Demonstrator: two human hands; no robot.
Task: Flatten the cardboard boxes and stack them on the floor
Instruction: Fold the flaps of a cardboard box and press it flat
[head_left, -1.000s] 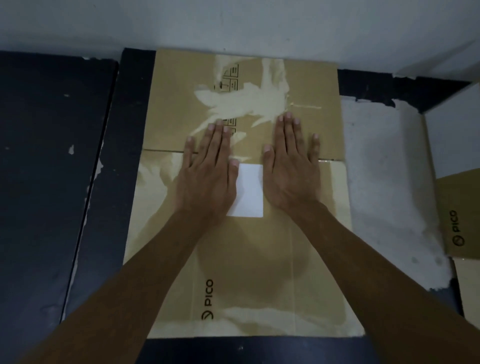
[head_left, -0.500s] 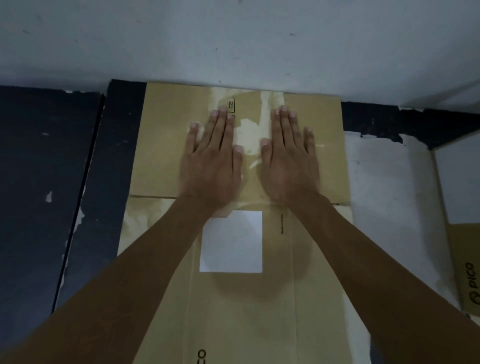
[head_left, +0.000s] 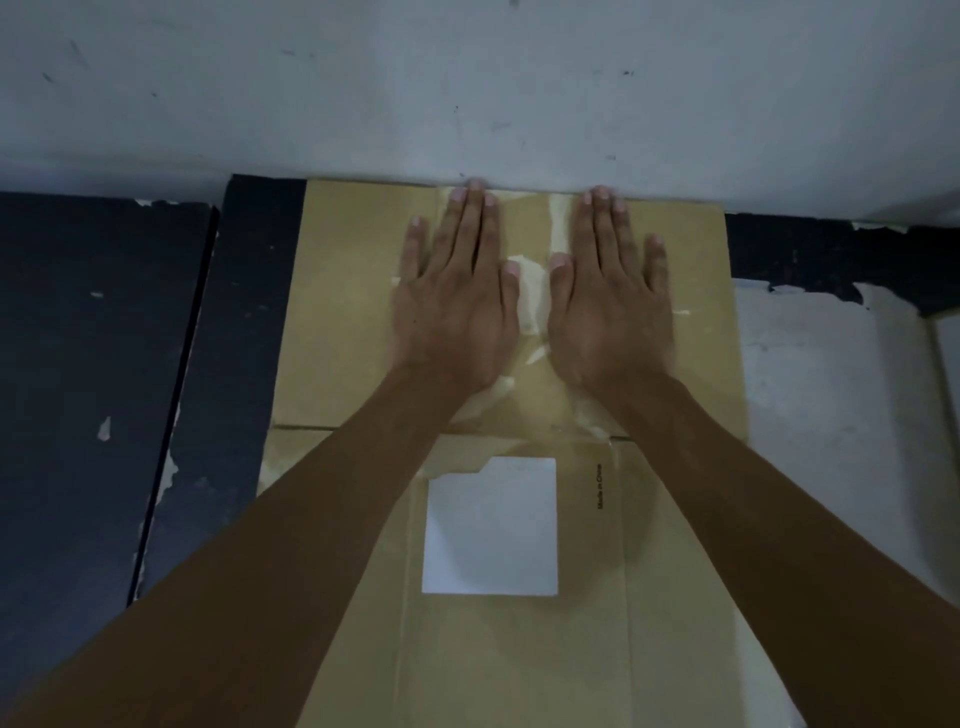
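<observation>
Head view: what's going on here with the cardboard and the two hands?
A person is pressing a flattened cardboard box against the floor. The left hand and right hand lie palm-down, side by side, fingers straight, on its far flap, fingertips almost at the wall. A white label shows between the forearms.

- Box (head_left: 353, 322), centre of the frame: matt brown cardboard, flat and smooth, with paler patches where the top paper layer is torn off.
- Label (head_left: 491, 530), lower centre: smooth white paper, matt.
- Floor (head_left: 78, 389), left: dark matt paint, chipped; at right it is worn to a pale rough surface.
- Wall (head_left: 467, 78), top: matt grey-white paint, scuffed.
</observation>
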